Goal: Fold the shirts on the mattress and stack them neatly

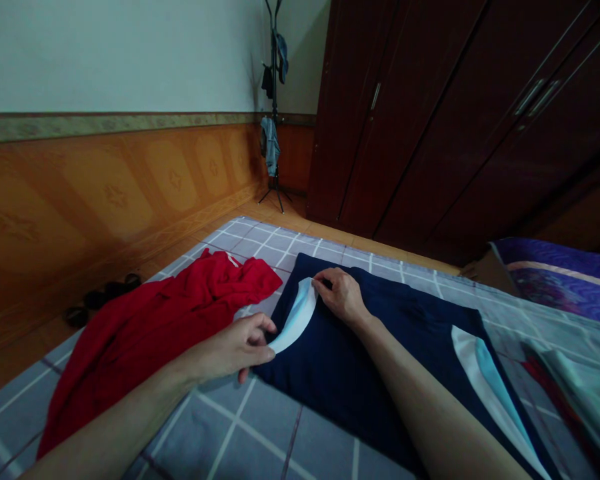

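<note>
A navy blue garment point(360, 360) lies spread on the bed, with curved white and light-blue panels near its left and right sides; its exact kind is unclear. Thumb and fingers of my left hand point(240, 347) pinch the garment at the lower end of the left white panel. At the upper end of that same panel, my right hand point(341, 293) is closed on the fabric, and its forearm crosses over the garment. Just left of it lies a crumpled red garment point(180, 313), partly behind my left forearm.
A grey checked sheet point(220, 420) covers the bed. Folded clothes point(580, 387) are stacked at the right. Beyond the bed stand a coat rack point(274, 100) and a dark wooden wardrobe point(405, 120). Dark footwear point(103, 297) sits on the floor at left; purple bedding point(565, 273) is at far right.
</note>
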Demonstrator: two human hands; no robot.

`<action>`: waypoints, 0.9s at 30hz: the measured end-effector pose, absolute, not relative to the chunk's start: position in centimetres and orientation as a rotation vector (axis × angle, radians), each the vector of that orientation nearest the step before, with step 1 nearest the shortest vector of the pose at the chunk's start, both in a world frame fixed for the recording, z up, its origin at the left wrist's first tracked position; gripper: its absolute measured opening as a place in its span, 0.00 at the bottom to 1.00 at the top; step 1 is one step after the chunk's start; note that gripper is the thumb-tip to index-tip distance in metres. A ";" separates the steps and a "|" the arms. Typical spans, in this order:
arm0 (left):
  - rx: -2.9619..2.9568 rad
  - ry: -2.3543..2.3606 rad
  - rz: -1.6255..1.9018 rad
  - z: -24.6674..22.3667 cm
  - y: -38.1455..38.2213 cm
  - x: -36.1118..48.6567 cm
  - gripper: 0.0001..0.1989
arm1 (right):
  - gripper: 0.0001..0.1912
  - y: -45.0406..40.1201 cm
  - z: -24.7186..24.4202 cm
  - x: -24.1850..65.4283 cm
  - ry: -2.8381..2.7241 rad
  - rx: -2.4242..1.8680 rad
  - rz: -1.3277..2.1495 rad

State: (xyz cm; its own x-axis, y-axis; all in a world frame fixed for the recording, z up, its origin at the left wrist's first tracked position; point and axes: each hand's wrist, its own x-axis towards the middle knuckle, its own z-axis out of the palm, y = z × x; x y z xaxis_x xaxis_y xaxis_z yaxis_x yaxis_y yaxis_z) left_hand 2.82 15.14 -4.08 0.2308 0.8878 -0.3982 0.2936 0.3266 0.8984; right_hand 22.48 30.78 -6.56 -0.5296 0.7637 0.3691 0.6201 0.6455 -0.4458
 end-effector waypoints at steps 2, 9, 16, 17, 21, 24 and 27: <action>1.232 1.275 0.517 -3.9 15.0 2.9 0.15 | 0.07 30.8 -6.6 22.5 -2.328 -1.070 0.348; 1.280 1.358 0.555 -3.2 14.8 3.3 0.08 | 0.07 30.9 -6.4 22.5 -2.287 -1.068 0.333; 1.066 0.976 0.617 -3.9 14.7 3.1 0.11 | 0.08 30.8 -6.5 22.4 -2.294 -1.070 0.357; 1.046 0.985 0.598 -4.1 14.8 2.9 0.10 | 0.07 30.8 -6.5 22.4 -2.307 -1.065 0.361; 1.043 1.083 0.541 -4.4 15.1 2.2 0.09 | 0.07 30.6 -6.5 22.4 -2.347 -1.052 0.358; 1.048 1.106 0.505 -4.0 15.1 2.1 0.13 | 0.07 30.6 -6.4 22.5 -2.351 -1.052 0.339; 1.099 1.210 0.526 -3.6 15.1 2.4 0.13 | 0.09 30.7 -6.3 22.6 -2.330 -1.075 0.305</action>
